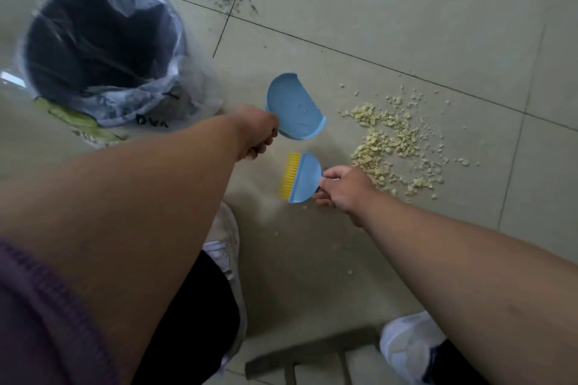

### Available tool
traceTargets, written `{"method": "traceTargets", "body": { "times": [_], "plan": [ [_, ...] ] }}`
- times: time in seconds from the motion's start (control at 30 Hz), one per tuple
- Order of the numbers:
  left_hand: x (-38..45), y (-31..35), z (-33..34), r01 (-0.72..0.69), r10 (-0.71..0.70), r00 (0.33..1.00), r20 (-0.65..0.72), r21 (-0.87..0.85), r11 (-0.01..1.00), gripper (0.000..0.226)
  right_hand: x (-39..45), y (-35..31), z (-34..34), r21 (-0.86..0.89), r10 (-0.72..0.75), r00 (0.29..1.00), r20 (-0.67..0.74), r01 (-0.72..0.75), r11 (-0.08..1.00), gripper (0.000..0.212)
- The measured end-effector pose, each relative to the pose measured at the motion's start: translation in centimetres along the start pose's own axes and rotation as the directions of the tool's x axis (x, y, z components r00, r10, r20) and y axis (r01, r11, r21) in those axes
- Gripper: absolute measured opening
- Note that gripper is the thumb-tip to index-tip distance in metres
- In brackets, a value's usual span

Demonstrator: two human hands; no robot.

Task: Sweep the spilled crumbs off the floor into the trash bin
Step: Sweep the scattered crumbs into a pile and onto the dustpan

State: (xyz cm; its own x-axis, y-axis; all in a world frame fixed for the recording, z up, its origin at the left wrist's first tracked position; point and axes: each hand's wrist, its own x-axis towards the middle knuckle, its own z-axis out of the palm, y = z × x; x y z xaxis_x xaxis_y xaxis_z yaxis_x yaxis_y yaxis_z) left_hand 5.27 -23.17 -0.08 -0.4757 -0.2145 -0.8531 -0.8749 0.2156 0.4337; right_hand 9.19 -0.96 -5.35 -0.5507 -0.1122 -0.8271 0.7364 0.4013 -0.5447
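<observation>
Two tools are in play: one blue dustpan (295,106) and one blue brush (301,178) with yellow bristles. The left hand (258,131) has its grip curled round the dustpan's handle; the right hand (344,189) has its grip curled round the brush handle. One pile of crumbs (397,142) lies on the floor (406,25), just right of both tools, with a few strays nearer the shoes. One bin (100,47), lined with a clear bag, stands well left of the pile.

Risks, as I judge them: the pan looks empty and its lip may sit off the floor, so crumbs could slide under it. A hard stroke would scatter the light pieces further. Tilting the loaded pan on the way to the bin would spill them. The strays near the feet could be trodden in.
</observation>
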Motion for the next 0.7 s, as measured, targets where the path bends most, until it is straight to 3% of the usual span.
{"method": "traceTargets", "body": {
  "times": [0.1, 0.27, 0.53, 0.7],
  "plan": [
    [-0.1, -0.3, -0.4, 0.015, -0.015, 1.000, 0.007, 0.000, 1.000, 0.009, -0.4, 0.5, 2.4, -0.027, -0.007, 0.999, 0.044, 0.008, 1.000, 0.009],
    [0.2, -1.1, -0.9, 0.031, -0.032, 0.999, 0.020, 0.035, 0.999, 0.011, 0.0, 1.3, 2.6, -0.053, 0.015, 1.000, -0.021, -0.016, 0.998, 0.011],
    [0.5, -1.2, -1.0, 0.040, -0.043, 0.999, 0.004, 0.242, 0.969, 0.012, 1.3, 1.9, -3.9, -0.125, 0.012, 0.988, -0.154, -0.032, 0.992, 0.016],
    [1.0, -0.8, -0.5, 0.050, -0.046, 0.999, -0.021, 0.275, 0.960, 0.013, 1.2, 2.6, -8.6, -0.219, -0.040, 0.963, -0.265, -0.020, 0.976, 0.010]
  ]
}}
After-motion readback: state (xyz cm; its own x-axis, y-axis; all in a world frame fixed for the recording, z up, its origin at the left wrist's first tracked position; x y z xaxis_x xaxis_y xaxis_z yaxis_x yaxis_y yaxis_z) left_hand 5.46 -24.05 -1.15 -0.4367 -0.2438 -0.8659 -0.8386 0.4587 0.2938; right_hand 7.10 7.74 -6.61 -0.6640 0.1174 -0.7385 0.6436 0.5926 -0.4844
